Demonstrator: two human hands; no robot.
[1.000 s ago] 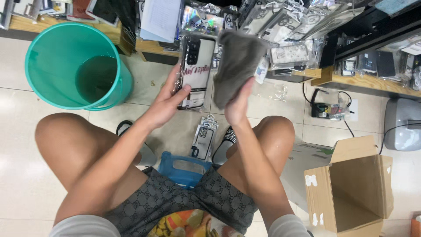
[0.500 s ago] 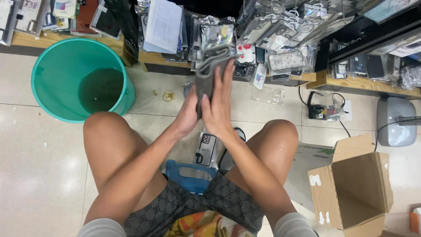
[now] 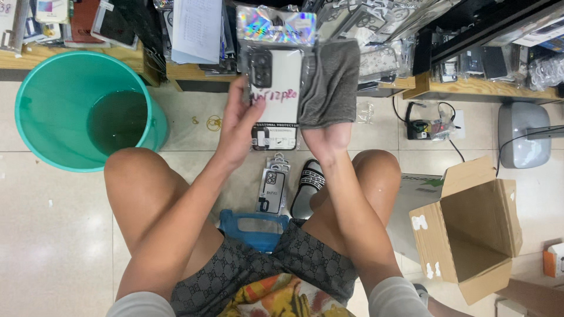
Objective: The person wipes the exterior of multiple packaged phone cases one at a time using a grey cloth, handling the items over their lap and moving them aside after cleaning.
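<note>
I had the packaged phone case [image 3: 274, 97] up in front of me, and everything else I'll place from it. My left hand [image 3: 238, 126] gripped its left edge, thumb across the front, other fingers tucked behind, so the clear wrapper faced me flat and steady. My right hand [image 3: 329, 138] sat just to the right of the case, draped in the grey cloth [image 3: 331, 82]; the cloth touched the case's right edge and hid my fingertips, so I could not tell whether they were spread or bunched beneath it. The cloth hung over the hand like a mitt, which kept a broad face of it ready against the wrapper.

Below the case, on the floor tiles between my knees, another packaged case [image 3: 273, 191] lay flat, with a striped sandal [image 3: 308, 188] just right of it. Well to the left of the held case stood the green bucket [image 3: 53, 117], water in its bottom, near enough to reach. Down to the right, an open cardboard box [image 3: 470, 235] sat tipped toward me. Behind the case, the wooden shelf [image 3: 194, 71] was crammed with more packaged goods.
</note>
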